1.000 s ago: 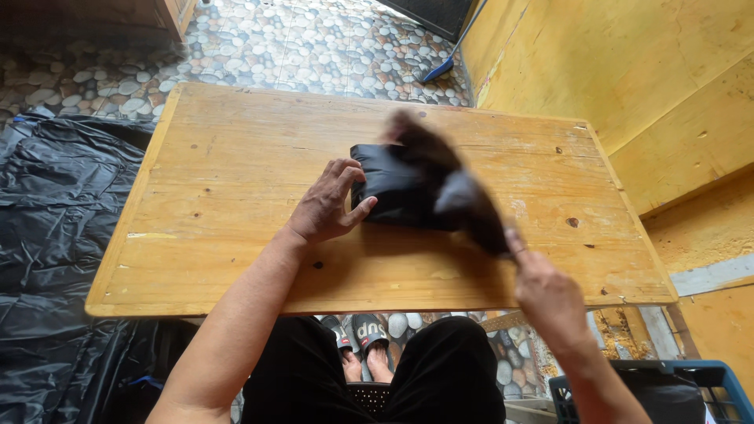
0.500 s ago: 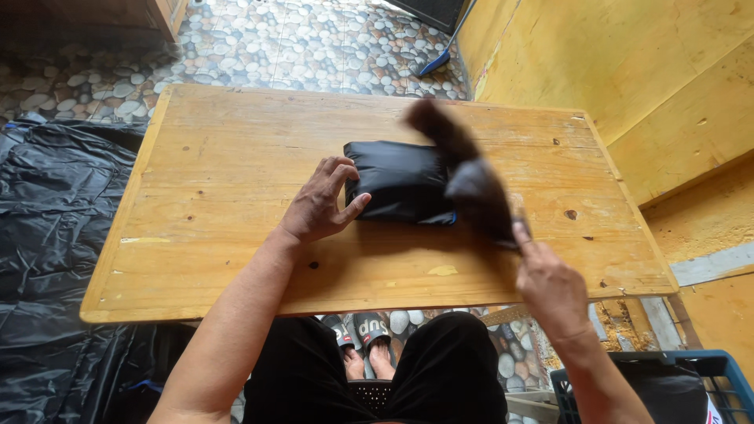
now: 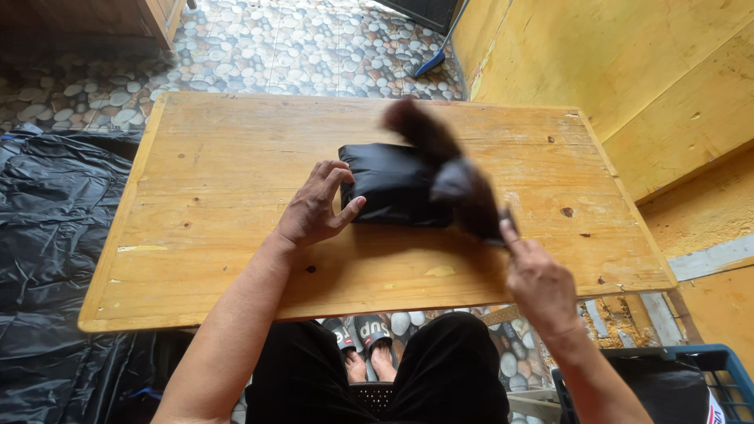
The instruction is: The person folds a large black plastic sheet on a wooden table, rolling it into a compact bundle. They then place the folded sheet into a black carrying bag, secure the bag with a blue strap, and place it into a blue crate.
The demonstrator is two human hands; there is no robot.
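Mid-frame on our wooden table (image 3: 196,235): left hand (image 3: 314,210), fingers spread, pins the folded black bundle (image 3: 393,184) steady; right hand (image 3: 538,279) pinches its blurred loose end (image 3: 455,177), swinging it.

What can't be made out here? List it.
- Head view: the dark strip swung by the right hand is motion-blurred; its shape is unclear.
- Right fingers' grip: hidden behind the hand.
- Black bundle: right end covered by the blur.
- Blue crate: cut off by the frame corner.

black bundle (image 3: 393,184), yellow wooden table (image 3: 220,157)
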